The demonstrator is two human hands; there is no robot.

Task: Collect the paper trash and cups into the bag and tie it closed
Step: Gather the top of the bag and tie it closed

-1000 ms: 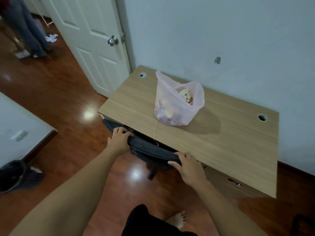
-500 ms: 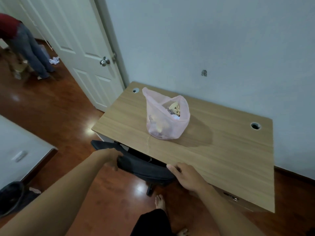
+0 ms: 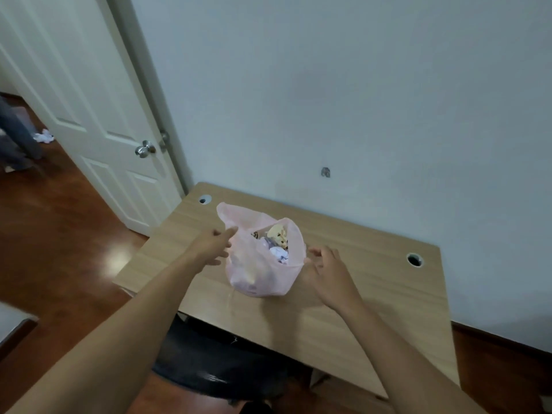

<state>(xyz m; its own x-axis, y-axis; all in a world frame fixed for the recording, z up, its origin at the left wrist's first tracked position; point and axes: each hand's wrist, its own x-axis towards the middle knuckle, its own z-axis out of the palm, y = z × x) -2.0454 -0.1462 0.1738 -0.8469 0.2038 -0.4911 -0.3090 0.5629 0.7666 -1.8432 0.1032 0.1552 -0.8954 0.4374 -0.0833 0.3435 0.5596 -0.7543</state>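
On the wooden desk (image 3: pixel 343 309), about midway across its top and nearer its left end, stands one pink plastic bag (image 3: pixel 263 273), upright and open at the mouth. Inside the bag show one tan crumpled piece (image 3: pixel 277 233) and one white crumpled paper (image 3: pixel 279 253) just below it; the rest of the contents are blurred through the plastic, and no cup can be made out for certain. Two hands reach to the bag. The left hand (image 3: pixel 213 245) is at the bag's left side, fingers spread and loosely extended, fingertips touching or just beside the plastic near the raised left flap; whether it actually grips cannot be told. The right hand (image 3: pixel 325 268) is at the bag's right side, thumb and forefinger pinched together on the rim. Two round cable holes pierce the desk: one (image 3: pixel 204 199) behind and left of the bag, one (image 3: pixel 415 259) well to the bag's right. One black chair (image 3: pixel 215 363) sits tucked under the desk's front edge, below the bag. One white door (image 3: pixel 89 121) with one metal knob (image 3: pixel 145 149) stands left of the desk. Far left of the door lies one small white scrap (image 3: pixel 44 136) on the floor.
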